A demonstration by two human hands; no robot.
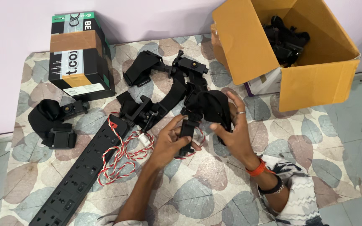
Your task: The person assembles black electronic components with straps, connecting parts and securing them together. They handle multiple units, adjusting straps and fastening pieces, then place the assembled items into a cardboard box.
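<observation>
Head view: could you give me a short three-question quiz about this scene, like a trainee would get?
1. True or false: both hands hold the black strap mount.
2. Where does the power strip lie: left or right of the left hand?
3. What is in the open carton: A black gear, B fruit, C nothing?

Key: 1 true, the right hand too; 2 left; 3 A.
</observation>
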